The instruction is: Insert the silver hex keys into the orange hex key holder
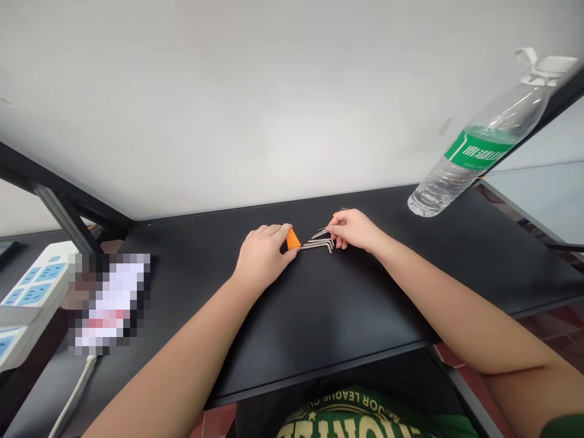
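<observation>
My left hand [262, 255] is closed on an orange hex key holder [293, 239] at the middle of the black tabletop. Several L-shaped metal hex keys [319, 243] stick out of the holder to the right, with their bent ends by my right fingers. Fingers pinched, my right hand [350, 230] grips a thin hex key [321, 231] just above those. Behind the right hand, a bit of another orange piece [336, 213] shows with metal keys beside it. Most of that piece is hidden by the hand.
A water bottle [479, 146] with a green label stands at the back right. To the left lie a blurred-out phone-like object [114, 298] with a white cable [75, 389] and a white power strip [43, 286]. A white wall [255, 109] rises behind the black table [319, 322].
</observation>
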The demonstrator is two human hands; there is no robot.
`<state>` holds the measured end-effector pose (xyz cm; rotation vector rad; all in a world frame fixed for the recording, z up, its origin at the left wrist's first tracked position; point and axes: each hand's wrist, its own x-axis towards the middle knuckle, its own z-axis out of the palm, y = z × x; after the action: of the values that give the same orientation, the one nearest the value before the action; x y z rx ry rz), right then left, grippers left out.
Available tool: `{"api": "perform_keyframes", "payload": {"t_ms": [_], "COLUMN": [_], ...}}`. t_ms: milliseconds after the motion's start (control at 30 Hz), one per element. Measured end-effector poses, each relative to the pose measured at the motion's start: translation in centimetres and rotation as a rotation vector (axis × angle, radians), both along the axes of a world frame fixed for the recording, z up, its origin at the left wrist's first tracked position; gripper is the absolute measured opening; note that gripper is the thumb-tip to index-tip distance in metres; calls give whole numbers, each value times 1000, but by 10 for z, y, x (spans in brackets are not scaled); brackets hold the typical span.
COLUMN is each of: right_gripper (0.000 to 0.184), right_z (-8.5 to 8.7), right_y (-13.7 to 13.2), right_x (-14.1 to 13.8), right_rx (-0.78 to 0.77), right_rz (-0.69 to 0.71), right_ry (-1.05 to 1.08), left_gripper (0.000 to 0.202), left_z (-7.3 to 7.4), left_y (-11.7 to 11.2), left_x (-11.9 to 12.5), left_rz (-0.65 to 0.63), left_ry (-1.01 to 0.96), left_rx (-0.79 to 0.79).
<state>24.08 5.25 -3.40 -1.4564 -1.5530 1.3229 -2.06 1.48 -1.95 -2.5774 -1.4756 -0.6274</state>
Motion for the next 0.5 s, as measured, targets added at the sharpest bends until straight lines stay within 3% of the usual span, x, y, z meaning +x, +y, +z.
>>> {"api": "perform_keyframes", "payload": {"t_ms": [267,500], "right_gripper": [15,16], "right_z": [9,8], "right_y": [-2,-1], "right_x": [3,5], "right_rx": [95,118], "right_rz": [58,49], "right_ry": [-321,-349], "left_gripper": [31,32], "left_z": [-2,-3], "left_y": [0,0], "left_x": [1,1], "left_rz": [3,6], "left_ry": [20,11], "left_rx": [-25,-24]}}
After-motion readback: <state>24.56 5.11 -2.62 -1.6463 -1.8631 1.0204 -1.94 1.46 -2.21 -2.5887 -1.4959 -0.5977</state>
